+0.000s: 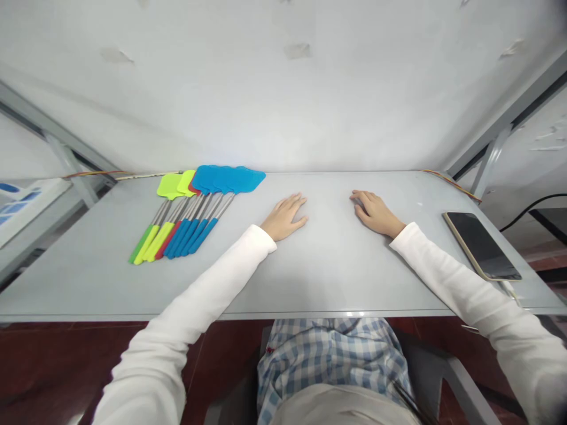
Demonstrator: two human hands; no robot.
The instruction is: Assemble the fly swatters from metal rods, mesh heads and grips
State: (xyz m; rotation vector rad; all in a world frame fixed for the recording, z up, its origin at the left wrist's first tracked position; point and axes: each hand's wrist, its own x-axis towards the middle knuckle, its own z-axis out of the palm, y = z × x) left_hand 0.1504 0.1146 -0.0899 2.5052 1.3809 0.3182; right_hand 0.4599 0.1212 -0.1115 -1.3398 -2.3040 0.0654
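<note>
My left hand (286, 216) lies palm down on the grey table, fingers stretched and the thumb apart, holding nothing. To its left lie several fly swatters with metal shafts, fanned side by side and partly overlapping. The blue fly swatters (241, 180) are nearest to that hand. Beyond them are a red one, mostly covered, with its red handle (168, 240) showing, and yellow-green ones (169, 186), one with a green handle (144, 244). My right hand (373, 212) rests on the table farther right, fingers loosely extended, with nothing in it.
A smartphone (482, 245) with a dark screen lies at the right of the table (332, 277), a white cable by its lower end. A white wall (292, 112) stands behind. Grey metal frame bars (491, 159) flank both sides. A white and blue box (26, 206) is at far left.
</note>
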